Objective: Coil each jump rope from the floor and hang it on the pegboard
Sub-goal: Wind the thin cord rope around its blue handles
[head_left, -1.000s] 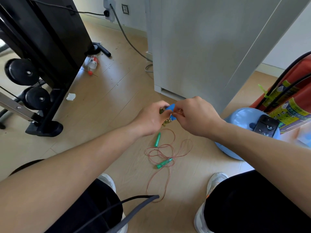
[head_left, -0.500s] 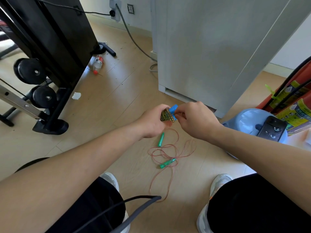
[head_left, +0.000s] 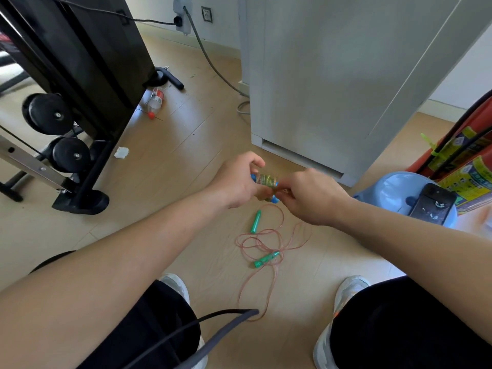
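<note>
A coiled jump rope with blue handles [head_left: 267, 180], its yellow-green cord wound tightly round them, is held above the floor between both hands. My left hand [head_left: 234, 179] grips its left end. My right hand [head_left: 306, 198] pinches the right end of the bundle. Below them on the wooden floor lies a second jump rope [head_left: 266, 243] with a thin pink cord in loose loops and two green handles. No pegboard is in view.
A white cabinet [head_left: 332, 75] stands ahead. A black exercise machine [head_left: 74, 75] fills the left. A plastic bottle [head_left: 155, 98] lies near it. A blue basin [head_left: 394, 193] with a phone on it and red fire extinguishers [head_left: 458, 161] sit on the right. My shoes flank the pink cord.
The bundle has turned in my hands: the wound cord now lies sideways between them, and both hands have shifted slightly while the camera tilted.
</note>
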{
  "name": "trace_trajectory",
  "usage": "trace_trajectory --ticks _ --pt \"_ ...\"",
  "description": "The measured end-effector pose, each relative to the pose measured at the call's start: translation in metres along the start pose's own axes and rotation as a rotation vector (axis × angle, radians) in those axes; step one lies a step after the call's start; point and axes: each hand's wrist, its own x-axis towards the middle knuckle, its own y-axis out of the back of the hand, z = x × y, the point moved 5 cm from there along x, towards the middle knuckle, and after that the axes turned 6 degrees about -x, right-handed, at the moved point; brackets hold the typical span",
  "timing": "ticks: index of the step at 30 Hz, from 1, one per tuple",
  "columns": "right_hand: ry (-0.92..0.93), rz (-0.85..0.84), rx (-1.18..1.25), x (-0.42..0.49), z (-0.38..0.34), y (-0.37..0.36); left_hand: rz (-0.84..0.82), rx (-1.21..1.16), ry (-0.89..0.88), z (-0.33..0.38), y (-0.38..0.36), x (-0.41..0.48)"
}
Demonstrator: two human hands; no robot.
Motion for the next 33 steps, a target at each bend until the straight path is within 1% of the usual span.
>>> trace_trajectory --ticks 2,4,9,13,17,20,22,24,27,29,33 --pt "-0.037 0.035 0.073 0.0 0.001 -0.001 0.069 0.026 -0.042 0.002 0.007 0.001" --pt "-0.074 0.048 0.151 0.001 0.003 0.001 0.122 -0.001 -0.064 0.003 0.008 0.0" --pt "-0.079 -0.016 0.263 0.002 0.001 0.003 0.208 -0.246 -0.062 0.002 0.006 -0.003" --pt "-0.033 -0.105 0.349 0.005 -0.005 -0.004 0.182 -0.289 -0.106 0.002 0.007 -0.001" --pt "0.003 -0.193 0.338 0.005 -0.006 -0.003 0.149 -0.186 -0.17 0.003 0.004 0.0" --pt "0.002 -0.163 0.303 0.005 0.003 0.006 0.131 -0.163 -0.167 0.001 0.004 0.002" --pt "-0.021 -0.148 0.38 0.006 0.012 0.01 0.123 -0.195 -0.144 0.001 0.005 0.003" --pt "-0.022 -0.221 0.526 0.005 0.016 0.012 0.107 -0.257 -0.118 0.002 0.005 0.004" --pt "-0.046 -0.428 0.719 -0.002 0.014 0.01 0.052 -0.253 -0.121 0.004 0.003 0.004" --pt "-0.063 -0.531 0.764 -0.004 0.01 0.005 0.002 -0.227 -0.128 0.004 -0.001 0.004" --pt "-0.039 -0.648 0.81 -0.005 0.008 0.004 -0.087 -0.236 -0.133 0.002 -0.01 0.0"
